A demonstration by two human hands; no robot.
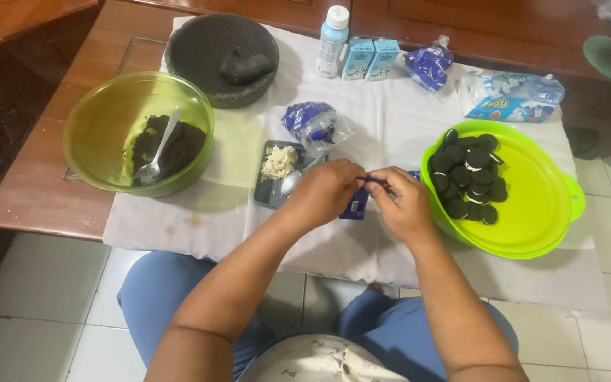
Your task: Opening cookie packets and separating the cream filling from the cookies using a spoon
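Note:
My left hand [325,192] and my right hand [403,204] meet over the white cloth [390,127], both pinching a blue biscuit packet [357,204] that hangs down between them. Just left of the hands lies a small dark tray [269,192] with a lump of white cream [278,163] and a spoon [293,181] on it. To the right stands a bright green bowl [539,205] holding several black sandwich biscuits [468,177]. Which part of the packet each hand grips is hidden by the fingers.
An olive-green bowl [107,120] at the left holds dark crumbs and a metal spoon [158,150]. A stone mortar with pestle [222,56] stands behind it. A small bottle [333,41], two little cartons [370,59] and blue wrappers [429,65] line the far edge. Tiled floor lies below.

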